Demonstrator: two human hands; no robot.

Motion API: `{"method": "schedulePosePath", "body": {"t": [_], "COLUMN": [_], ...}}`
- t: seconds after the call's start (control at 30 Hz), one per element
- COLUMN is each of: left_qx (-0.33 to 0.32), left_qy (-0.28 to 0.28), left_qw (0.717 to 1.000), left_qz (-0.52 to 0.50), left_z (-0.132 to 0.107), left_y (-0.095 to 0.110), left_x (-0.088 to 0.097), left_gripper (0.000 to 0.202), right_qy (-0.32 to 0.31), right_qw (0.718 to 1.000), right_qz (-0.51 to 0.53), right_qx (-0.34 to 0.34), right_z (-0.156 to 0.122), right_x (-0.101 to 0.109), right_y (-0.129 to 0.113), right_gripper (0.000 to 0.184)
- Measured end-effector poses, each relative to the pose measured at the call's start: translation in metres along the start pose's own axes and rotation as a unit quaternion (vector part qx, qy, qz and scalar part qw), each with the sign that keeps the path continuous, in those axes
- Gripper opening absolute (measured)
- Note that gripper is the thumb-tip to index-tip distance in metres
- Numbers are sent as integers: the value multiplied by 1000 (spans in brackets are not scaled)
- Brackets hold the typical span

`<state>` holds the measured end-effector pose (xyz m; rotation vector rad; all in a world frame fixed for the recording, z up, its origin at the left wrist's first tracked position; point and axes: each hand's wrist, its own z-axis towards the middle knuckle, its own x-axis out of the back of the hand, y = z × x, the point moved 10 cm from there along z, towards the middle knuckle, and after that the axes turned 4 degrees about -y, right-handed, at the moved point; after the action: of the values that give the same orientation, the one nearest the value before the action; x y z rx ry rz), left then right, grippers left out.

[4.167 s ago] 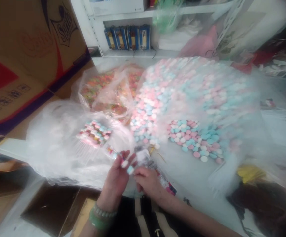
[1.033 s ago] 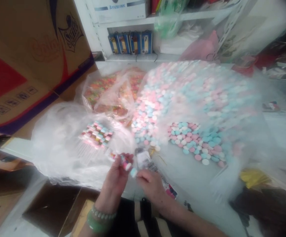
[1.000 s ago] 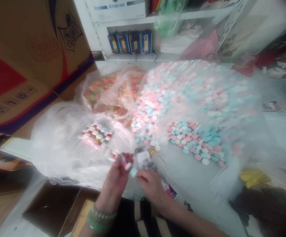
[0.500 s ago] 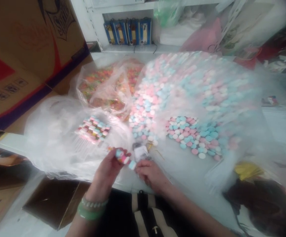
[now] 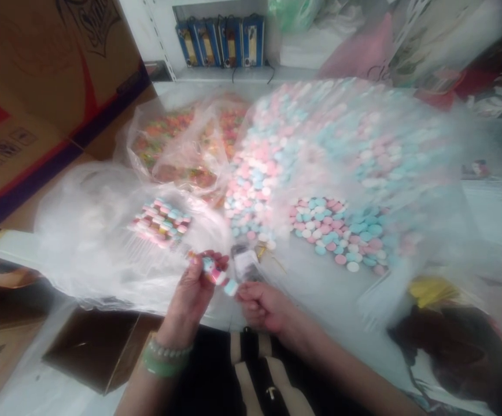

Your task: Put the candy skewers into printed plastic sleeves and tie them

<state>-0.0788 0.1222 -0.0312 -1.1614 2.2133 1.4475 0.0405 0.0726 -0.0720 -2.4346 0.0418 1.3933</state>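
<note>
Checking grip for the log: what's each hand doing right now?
Left hand: closed, holding a candy stick.
Right hand: curled shut beside its end, contact unclear.

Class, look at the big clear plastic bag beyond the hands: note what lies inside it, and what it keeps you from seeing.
Round pink, blue and white discs, probably candies, fill the clear plastic bag, hazy through the film; the surface beneath them is covered.

Left hand (image 5: 189, 297) raised at lower center, fingers curled; right hand (image 5: 263, 307) just beside it, also curled, right forearm (image 5: 333, 364) running off lower right.
</note>
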Motion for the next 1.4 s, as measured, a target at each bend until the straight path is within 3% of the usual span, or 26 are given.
{"method": "schedulePosePath", "body": {"t": [0.3, 0.5, 0.63, 0.77, 0.9, 1.03, 1.2, 1.4], "left_qx": [70, 25, 33, 36, 41, 110, 133, 102], "left_qy": [-34, -40, -55, -44, -2, 25, 19, -15], "left_qw": [996, 995, 997, 998, 999, 994, 991, 993], "left_qz": [-46, -83, -50, 7, 22, -8, -16, 56], "left_z": [1, -2, -2, 0, 2, 1, 1, 2], "left_y": [-9, 3, 1, -4, -8, -16, -13, -3], "left_x": [-1, -15, -17, -5, 8, 12, 14, 12], "left_gripper": [21, 11, 20, 34, 24, 21, 20, 17], "right_qy": [-76, -83, -92, -85, -54, 30, 147, 178], "right_qw": [995, 994, 993, 994, 998, 998, 976, 967], "right_qz": [48, 53, 65, 69, 34, -33, -127, -148], "right_qx": [-45, -49, -36, -21, 3, 50, 98, 109], "right_z": [-4, 0, 2, 3, 3, -3, -13, -13], "right_x": [-13, -14, -13, -11, -11, -4, 7, 8], "right_y": [6, 11, 10, 5, 0, -11, -28, -31], "right_gripper": [11, 9, 12, 14, 14, 10, 11, 13]}}
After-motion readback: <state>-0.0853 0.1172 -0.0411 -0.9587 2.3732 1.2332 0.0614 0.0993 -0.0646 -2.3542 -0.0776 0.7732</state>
